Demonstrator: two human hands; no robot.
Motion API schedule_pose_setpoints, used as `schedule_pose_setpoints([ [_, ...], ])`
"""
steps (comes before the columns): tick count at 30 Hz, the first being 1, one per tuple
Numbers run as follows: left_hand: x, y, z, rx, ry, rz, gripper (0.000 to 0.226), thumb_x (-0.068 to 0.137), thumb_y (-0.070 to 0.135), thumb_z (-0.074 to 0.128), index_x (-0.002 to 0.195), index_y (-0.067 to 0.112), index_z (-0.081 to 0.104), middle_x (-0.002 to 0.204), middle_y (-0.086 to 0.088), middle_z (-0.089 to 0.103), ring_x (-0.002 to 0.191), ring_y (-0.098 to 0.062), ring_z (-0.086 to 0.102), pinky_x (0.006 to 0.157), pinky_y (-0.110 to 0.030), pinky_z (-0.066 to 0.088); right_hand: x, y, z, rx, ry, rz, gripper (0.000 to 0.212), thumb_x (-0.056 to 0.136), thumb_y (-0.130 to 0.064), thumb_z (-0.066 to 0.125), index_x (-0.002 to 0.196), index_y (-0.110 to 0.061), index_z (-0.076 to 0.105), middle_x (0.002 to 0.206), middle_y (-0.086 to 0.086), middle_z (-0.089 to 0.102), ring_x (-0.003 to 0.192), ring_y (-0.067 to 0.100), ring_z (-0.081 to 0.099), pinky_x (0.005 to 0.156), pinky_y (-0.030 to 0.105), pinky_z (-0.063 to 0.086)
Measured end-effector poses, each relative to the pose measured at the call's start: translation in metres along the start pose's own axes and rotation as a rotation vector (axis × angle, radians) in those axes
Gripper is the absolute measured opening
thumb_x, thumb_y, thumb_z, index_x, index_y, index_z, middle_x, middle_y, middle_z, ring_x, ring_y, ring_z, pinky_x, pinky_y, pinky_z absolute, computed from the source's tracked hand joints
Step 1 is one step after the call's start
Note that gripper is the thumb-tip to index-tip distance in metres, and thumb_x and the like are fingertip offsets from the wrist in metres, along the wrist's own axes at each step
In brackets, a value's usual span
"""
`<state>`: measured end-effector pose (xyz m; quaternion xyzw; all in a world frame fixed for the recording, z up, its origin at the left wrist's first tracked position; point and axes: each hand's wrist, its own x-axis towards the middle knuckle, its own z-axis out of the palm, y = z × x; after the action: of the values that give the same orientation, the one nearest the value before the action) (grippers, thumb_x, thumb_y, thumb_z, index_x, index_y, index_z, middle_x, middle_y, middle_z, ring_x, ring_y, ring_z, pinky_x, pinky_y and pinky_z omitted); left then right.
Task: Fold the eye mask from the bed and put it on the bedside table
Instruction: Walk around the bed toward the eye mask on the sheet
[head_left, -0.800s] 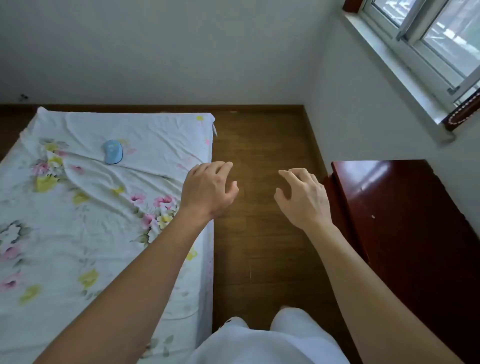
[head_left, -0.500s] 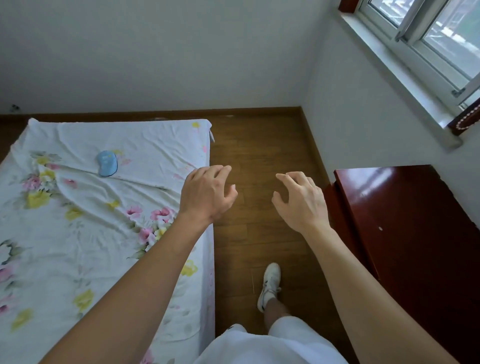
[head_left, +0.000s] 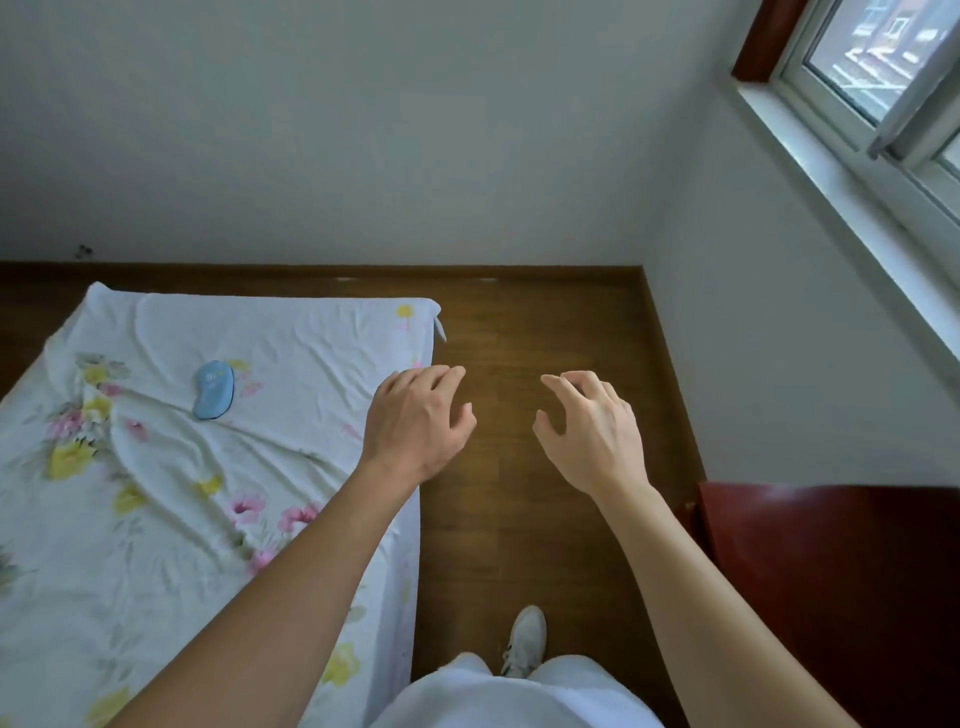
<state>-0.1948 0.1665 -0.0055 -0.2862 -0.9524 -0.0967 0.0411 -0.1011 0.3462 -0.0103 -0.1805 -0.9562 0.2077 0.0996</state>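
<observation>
Blue eye mask (head_left: 213, 389): lies flat and unfolded on the floral sheet of the bed (head_left: 156, 519), well away from you.
Left hand (head_left: 415, 421): empty, fingers loosely spread, hovering over the bed's near edge.
Right hand (head_left: 592, 431): empty too, fingers apart, above the wooden floor (head_left: 519, 519).
Tabletop (head_left: 831, 571): dark red, at your right, with no mask on it.
Progress: nothing done; you have yet to reach, pick up, fold and place.
</observation>
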Motion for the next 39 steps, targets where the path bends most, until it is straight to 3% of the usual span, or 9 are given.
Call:
schedule_pose_setpoints([
  [17, 0.204, 0.0, 0.059, -0.021, -0.071, -0.084, 0.048, 0.093, 0.042, 0.048, 0.134, 0.019, 0.056, 0.134, -0.003, 0.066, 0.122, -0.024, 0.06, 0.105, -0.043, 0.048, 0.221, 0.058, 0.021, 0.001, -0.053, -0.025, 0.043, 0.09, -0.034, 0.063, 0.131, -0.02, 0.062, 0.135, 0.01, 0.063, 0.122, 0.029, 0.059, 0.102, 0.051, 0.05],
  [30, 0.456, -0.078, 0.074, -0.055, -0.013, -0.036, 0.048, 0.092, 0.042, 0.048, 0.134, 0.02, 0.055, 0.135, -0.002, 0.065, 0.124, -0.022, 0.059, 0.11, -0.045, 0.043, 0.476, 0.037, 0.059, -0.032, -0.033, -0.007, 0.044, 0.092, -0.035, 0.061, 0.133, -0.02, 0.06, 0.136, 0.008, 0.062, 0.12, 0.028, 0.059, 0.1, 0.05, 0.049],
  [39, 0.574, -0.121, 0.081, -0.058, -0.04, -0.06, 0.049, 0.094, 0.043, 0.048, 0.137, 0.02, 0.053, 0.139, -0.002, 0.063, 0.126, -0.022, 0.058, 0.11, -0.043, 0.044, 0.602, 0.026, 0.08, -0.023, -0.046, -0.016, 0.045, 0.091, -0.034, 0.061, 0.133, -0.02, 0.06, 0.135, 0.007, 0.061, 0.121, 0.028, 0.058, 0.1, 0.048, 0.048],
])
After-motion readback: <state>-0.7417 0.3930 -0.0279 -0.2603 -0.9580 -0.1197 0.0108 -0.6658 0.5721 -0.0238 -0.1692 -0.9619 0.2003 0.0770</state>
